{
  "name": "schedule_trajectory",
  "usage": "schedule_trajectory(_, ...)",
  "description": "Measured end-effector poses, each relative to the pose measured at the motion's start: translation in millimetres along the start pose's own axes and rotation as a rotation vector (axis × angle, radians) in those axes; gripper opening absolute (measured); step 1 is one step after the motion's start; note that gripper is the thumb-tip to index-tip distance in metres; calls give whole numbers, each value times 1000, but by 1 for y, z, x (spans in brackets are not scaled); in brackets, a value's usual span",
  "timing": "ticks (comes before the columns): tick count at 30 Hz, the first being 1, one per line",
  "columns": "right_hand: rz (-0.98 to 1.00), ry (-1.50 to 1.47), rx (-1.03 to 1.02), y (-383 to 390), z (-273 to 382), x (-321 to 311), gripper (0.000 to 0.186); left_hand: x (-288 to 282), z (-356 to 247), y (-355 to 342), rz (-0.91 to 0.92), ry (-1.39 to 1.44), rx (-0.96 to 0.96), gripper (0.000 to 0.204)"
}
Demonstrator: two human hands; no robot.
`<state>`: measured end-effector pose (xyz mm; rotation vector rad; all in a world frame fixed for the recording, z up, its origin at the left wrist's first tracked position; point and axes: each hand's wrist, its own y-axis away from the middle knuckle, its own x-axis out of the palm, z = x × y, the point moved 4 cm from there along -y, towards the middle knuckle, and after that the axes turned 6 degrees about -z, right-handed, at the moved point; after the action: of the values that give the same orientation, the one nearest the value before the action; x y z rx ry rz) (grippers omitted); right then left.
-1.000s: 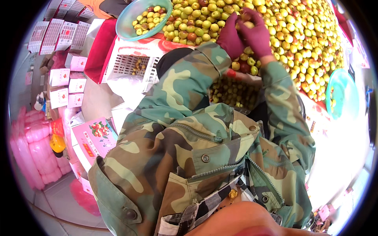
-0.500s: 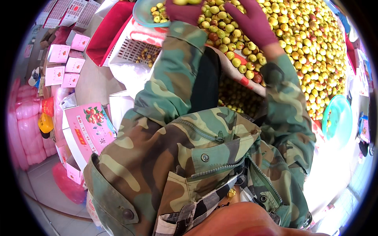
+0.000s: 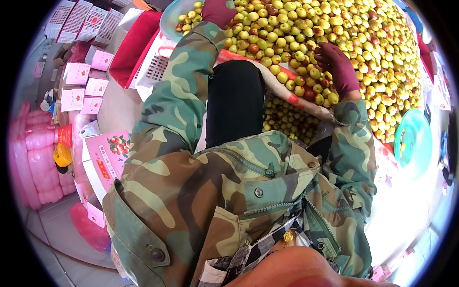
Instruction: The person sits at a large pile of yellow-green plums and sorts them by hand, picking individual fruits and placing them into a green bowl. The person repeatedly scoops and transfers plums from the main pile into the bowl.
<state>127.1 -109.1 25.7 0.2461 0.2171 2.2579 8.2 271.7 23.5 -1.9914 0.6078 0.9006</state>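
Yellow-green jujubes (image 3: pixel 382 62), some blushed red, are heaped over the table in front of me. My right hand (image 3: pixel 338 69), in a maroon glove, is over the near part of the heap. Its fingers are curled down among the fruit, and whatever they hold is hidden. At the top edge my left hand (image 3: pixel 217 12), gloved alike, is beside a light-blue basin (image 3: pixel 168 21) with jujubes in it. Its fingers are partly cut off and turned away, so its grip does not show.
A turquoise basin (image 3: pixel 420 143) stands at the right of the heap. Below the padded table edge (image 3: pixel 279 91), more jujubes (image 3: pixel 291 119) lie near my knee. At left are a white perforated crate (image 3: pixel 152 69), red-lined box (image 3: pixel 134 48), pink cartons (image 3: pixel 76 73) and pink wrapped packs (image 3: pixel 40 148).
My left hand, which held jujubes, has shifted left toward the light-blue basin. My right hand has drawn nearer and rightward, its fingers going from stretched out to curled.
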Motion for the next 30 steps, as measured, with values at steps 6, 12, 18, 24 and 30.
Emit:
schedule_trajectory(6, 90, 178, 57, -6, -13, 6, 42, 39, -3, -8, 270, -605, 319, 53)
schedule_trajectory(12, 189, 120, 38, -4, -16, 26, 44, 89, 58, -17, 391, -1051, 579, 44)
schedule_trajectory(18, 136, 216, -25, -2, -12, 15, 40, 61, -29, -19, 375, -809, 704, 36)
schedule_trajectory(24, 76, 424, -140, -11, -11, 15, 39, 86, -72, -15, 240, -282, 209, 35)
schedule_trajectory(30, -83, 582, -119, -23, -12, 2, 46, 88, -105, -2, 15, 609, -69, 40)
